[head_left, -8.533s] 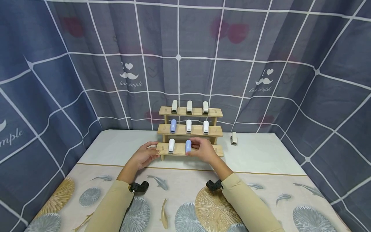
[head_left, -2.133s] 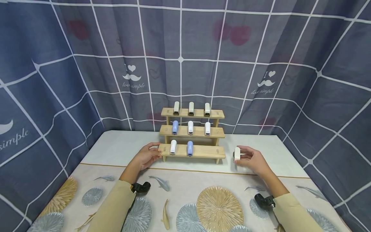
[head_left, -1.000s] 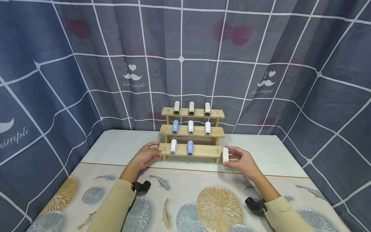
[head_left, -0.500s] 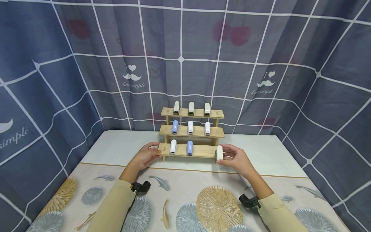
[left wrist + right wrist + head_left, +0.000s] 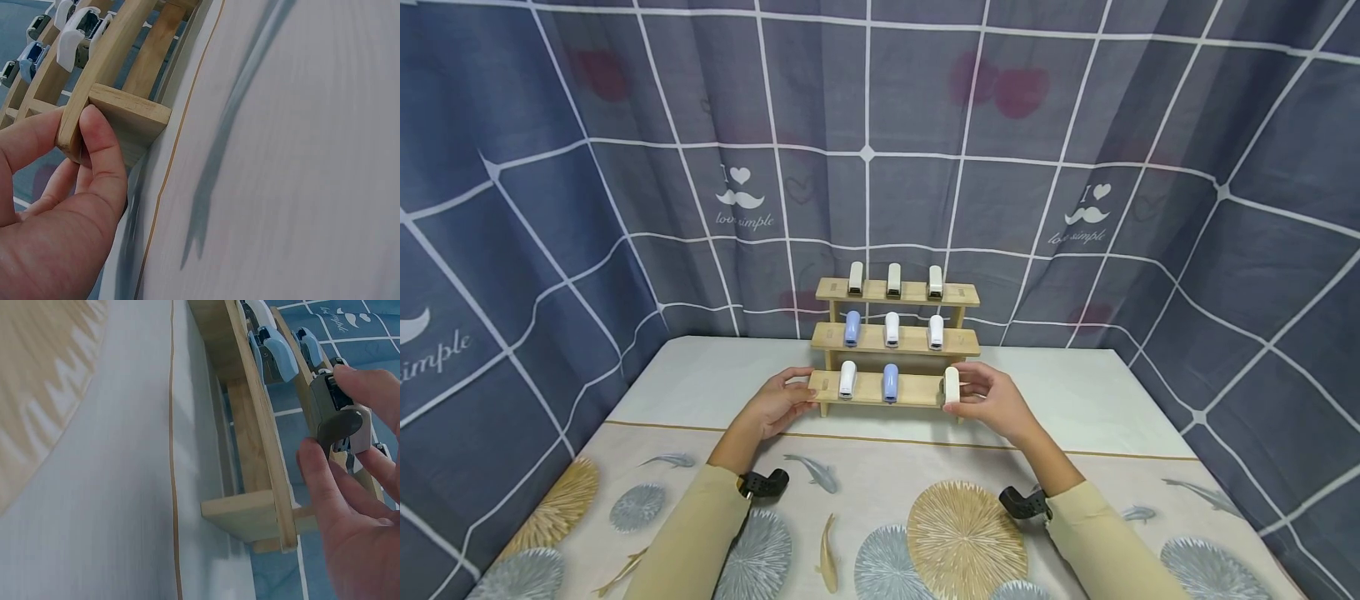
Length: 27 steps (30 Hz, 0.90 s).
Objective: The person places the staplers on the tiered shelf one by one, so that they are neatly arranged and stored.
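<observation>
My right hand (image 5: 996, 403) pinches a small cream-white stapler (image 5: 952, 385) between fingers and thumb, over the right end of the bottom step of a three-tier wooden stand (image 5: 917, 388). The right wrist view shows this stapler's dark grey base (image 5: 326, 411) raised off the board. My left hand (image 5: 777, 403) grips the left end of that bottom step; in the left wrist view thumb and fingers close round the board's corner (image 5: 76, 128). A white stapler (image 5: 847, 380) and a light-blue stapler (image 5: 891, 383) stand on the same step, left of the held one.
On the middle step are a blue stapler (image 5: 852, 329) and two white staplers (image 5: 936, 332). The top step bears three cream staplers (image 5: 893, 280). A checked curtain (image 5: 865, 192) hangs close behind the stand. A patterned cloth (image 5: 820, 533) covers the table's front.
The right hand let go of the blue stapler on the bottom step, took the cream stapler from the table at right, and carried it left over the step. The left hand stays put.
</observation>
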Each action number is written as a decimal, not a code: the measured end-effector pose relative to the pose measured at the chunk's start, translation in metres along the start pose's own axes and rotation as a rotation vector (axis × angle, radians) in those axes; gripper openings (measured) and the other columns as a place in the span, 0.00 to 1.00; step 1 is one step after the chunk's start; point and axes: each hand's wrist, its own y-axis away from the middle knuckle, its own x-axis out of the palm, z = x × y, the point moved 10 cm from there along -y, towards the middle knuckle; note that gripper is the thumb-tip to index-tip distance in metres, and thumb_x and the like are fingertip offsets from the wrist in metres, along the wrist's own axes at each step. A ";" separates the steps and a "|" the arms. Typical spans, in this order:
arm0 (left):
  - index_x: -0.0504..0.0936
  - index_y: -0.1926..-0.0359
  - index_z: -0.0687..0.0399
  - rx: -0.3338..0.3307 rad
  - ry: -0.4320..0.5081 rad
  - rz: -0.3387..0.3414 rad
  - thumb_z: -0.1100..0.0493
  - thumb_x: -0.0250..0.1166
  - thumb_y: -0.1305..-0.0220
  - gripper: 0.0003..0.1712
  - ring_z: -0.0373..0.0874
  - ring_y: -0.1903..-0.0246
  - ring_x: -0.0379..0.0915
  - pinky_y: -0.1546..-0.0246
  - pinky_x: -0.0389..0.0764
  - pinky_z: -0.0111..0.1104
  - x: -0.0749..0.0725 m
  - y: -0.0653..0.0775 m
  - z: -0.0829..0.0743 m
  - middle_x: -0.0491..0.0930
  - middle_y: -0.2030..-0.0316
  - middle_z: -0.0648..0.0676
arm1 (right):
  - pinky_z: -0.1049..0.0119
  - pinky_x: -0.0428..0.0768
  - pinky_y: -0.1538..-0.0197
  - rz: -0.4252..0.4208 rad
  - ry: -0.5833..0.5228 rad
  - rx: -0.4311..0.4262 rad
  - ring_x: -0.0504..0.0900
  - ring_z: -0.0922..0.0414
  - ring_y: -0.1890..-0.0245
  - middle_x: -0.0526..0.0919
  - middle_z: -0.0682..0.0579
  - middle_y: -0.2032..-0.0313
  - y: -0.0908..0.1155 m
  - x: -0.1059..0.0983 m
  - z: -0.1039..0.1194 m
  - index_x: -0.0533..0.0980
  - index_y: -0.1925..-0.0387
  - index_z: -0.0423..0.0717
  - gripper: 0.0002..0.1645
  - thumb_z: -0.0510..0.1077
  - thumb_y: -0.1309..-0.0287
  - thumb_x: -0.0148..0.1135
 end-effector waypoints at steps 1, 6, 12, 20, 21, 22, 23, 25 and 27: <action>0.58 0.25 0.65 0.000 0.000 0.001 0.75 0.59 0.31 0.37 0.40 0.62 0.82 0.59 0.87 0.26 0.000 0.000 0.000 0.79 0.56 0.56 | 0.68 0.88 0.50 0.000 0.002 -0.003 0.86 0.48 0.51 0.80 0.32 0.44 -0.002 0.001 0.000 0.73 0.36 0.36 0.42 0.35 0.54 0.81; 0.57 0.24 0.65 -0.001 -0.005 0.000 0.75 0.59 0.31 0.37 0.40 0.62 0.82 0.59 0.87 0.26 0.000 0.000 0.000 0.79 0.56 0.55 | 0.63 0.88 0.47 -0.005 0.027 0.003 0.86 0.45 0.49 0.83 0.34 0.46 -0.008 0.006 0.001 0.73 0.36 0.36 0.42 0.37 0.54 0.82; 0.57 0.25 0.65 -0.005 -0.006 -0.004 0.75 0.59 0.32 0.37 0.40 0.63 0.82 0.60 0.87 0.26 -0.001 0.000 0.001 0.79 0.58 0.55 | 0.67 0.87 0.47 0.014 0.021 0.026 0.86 0.44 0.46 0.82 0.34 0.44 -0.015 0.012 -0.006 0.74 0.36 0.35 0.41 0.37 0.52 0.81; 0.57 0.24 0.65 -0.007 0.002 -0.007 0.75 0.60 0.32 0.38 0.40 0.63 0.82 0.59 0.87 0.26 0.000 0.000 0.001 0.80 0.58 0.54 | 0.68 0.87 0.47 0.029 0.044 0.046 0.82 0.38 0.40 0.79 0.33 0.40 -0.024 0.015 -0.015 0.73 0.36 0.32 0.42 0.37 0.52 0.81; 0.57 0.24 0.65 -0.005 0.002 -0.005 0.75 0.60 0.32 0.38 0.40 0.63 0.82 0.60 0.87 0.26 0.000 0.000 0.000 0.80 0.59 0.54 | 0.68 0.87 0.47 0.031 0.047 0.049 0.82 0.38 0.40 0.79 0.33 0.39 -0.024 0.015 -0.015 0.72 0.35 0.32 0.42 0.37 0.52 0.81; 0.57 0.24 0.65 -0.005 0.002 -0.002 0.75 0.59 0.32 0.38 0.40 0.63 0.82 0.60 0.87 0.26 0.001 0.000 0.000 0.80 0.59 0.54 | 0.67 0.87 0.47 0.033 0.051 0.052 0.82 0.38 0.40 0.79 0.33 0.39 -0.024 0.015 -0.016 0.72 0.35 0.32 0.42 0.38 0.51 0.81; 0.57 0.24 0.65 -0.004 0.005 -0.002 0.75 0.59 0.32 0.38 0.40 0.64 0.82 0.60 0.87 0.26 0.001 0.000 0.000 0.80 0.59 0.54 | 0.67 0.87 0.48 0.035 0.050 0.055 0.82 0.38 0.40 0.79 0.32 0.39 -0.025 0.016 -0.016 0.72 0.35 0.32 0.43 0.37 0.51 0.81; 0.57 0.24 0.65 -0.002 0.008 -0.001 0.75 0.59 0.32 0.38 0.40 0.64 0.82 0.60 0.87 0.26 0.001 0.000 0.000 0.80 0.60 0.53 | 0.67 0.88 0.48 0.036 0.055 0.057 0.82 0.38 0.40 0.80 0.32 0.40 -0.025 0.016 -0.016 0.72 0.35 0.32 0.42 0.37 0.51 0.81; 0.56 0.24 0.65 0.000 0.006 0.002 0.75 0.59 0.32 0.38 0.39 0.64 0.82 0.60 0.87 0.26 0.001 0.001 0.000 0.80 0.60 0.53 | 0.67 0.88 0.48 0.036 0.060 0.056 0.83 0.38 0.41 0.80 0.32 0.40 -0.025 0.016 -0.015 0.72 0.35 0.31 0.42 0.37 0.52 0.81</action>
